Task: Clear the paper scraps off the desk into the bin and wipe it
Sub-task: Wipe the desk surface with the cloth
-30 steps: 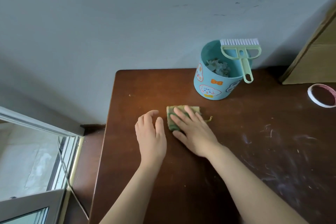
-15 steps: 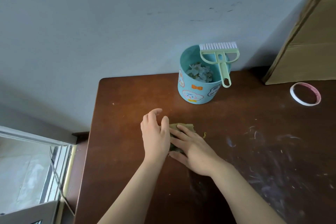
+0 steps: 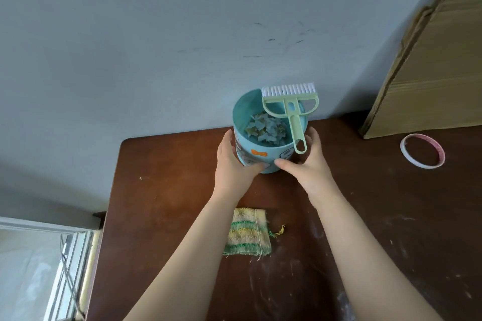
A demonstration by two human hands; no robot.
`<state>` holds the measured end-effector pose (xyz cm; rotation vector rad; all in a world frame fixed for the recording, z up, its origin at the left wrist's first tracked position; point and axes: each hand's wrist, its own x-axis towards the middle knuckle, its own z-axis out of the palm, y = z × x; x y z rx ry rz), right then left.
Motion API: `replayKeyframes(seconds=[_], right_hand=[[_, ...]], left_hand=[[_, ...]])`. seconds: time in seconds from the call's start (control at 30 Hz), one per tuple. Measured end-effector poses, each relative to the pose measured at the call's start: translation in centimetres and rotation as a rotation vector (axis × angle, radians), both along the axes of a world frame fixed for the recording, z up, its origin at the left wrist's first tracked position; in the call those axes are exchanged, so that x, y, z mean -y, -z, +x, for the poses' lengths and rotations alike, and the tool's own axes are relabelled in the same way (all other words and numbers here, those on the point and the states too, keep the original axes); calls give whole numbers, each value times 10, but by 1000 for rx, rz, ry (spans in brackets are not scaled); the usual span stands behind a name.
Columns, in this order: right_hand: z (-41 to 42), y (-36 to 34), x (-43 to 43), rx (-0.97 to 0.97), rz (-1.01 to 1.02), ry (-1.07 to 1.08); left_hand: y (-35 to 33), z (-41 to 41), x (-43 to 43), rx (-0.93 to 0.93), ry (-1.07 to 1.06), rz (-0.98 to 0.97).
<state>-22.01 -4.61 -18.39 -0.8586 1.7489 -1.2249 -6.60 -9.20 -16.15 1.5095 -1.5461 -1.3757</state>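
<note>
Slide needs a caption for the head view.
Both hands cup the blue bin; the cloth lies behind.

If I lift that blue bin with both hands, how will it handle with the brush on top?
The bin probably feels light: only paper scraps show inside. The brush merely lies across the rim, handle overhanging, so tilting may slide it off. Its smooth round wall could slip; the left hand and right hand flank it.

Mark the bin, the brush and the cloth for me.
bin [image 3: 257, 161]: head view, front wall under the orange bow.
brush [image 3: 296, 122]: head view, middle of the handle.
cloth [image 3: 247, 236]: head view, centre of the striped fabric.
</note>
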Motion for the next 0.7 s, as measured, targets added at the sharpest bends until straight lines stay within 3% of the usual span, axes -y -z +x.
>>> replayKeyframes(seconds=[0.13,0.4,0.7], right_hand=[[-2,2,10,43,-75,-169],[10,-2,8,73,-153,-166],[73,-8,18,122,-135,-254]], left_hand=[[-1,-12,4,-101,-13,9],[1,-7,2,-143,-28,-12],[-6,56,2,-115,-116,-69]])
